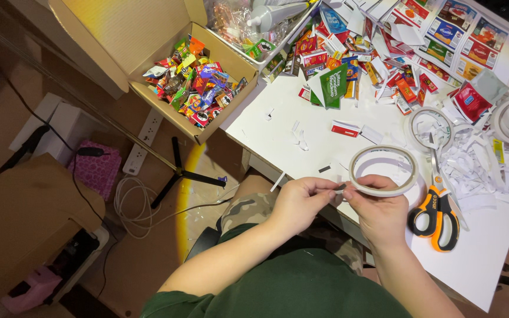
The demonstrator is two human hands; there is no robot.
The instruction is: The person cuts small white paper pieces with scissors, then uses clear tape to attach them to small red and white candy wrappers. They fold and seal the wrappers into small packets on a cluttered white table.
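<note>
Head view, looking down. Tape roll [382,171], a thin white ring lying nearly flat, sits at the desk's [490,259] near edge with its hole facing up. My right hand [382,217] cups it from six o'clock, fingers curled over the near rim in a closed grip. My left hand [299,203] comes in from nine o'clock, thumb and forefinger pinched shut on a short dark tab [340,188] at the ring's nine o'clock edge; whether it is the tape's free end I cannot tell. The tab's long axis runs nine to three, along the tangent of the ring. Left hand is the nearer one to the tab, right the nearer to the roll's body.

Scissors [437,212], orange and black handles, blades shut, lie just at three o'clock of my right hand, tips pointing to twelve. White paper strips [472,165] are heaped beyond them, curled and matte. Two more tape rolls [430,126] rest at one o'clock. Glossy printed sachets [384,65] are scattered at twelve. Cardboard box [198,82] of bright wrappers stands off the desk at ten o'clock.
</note>
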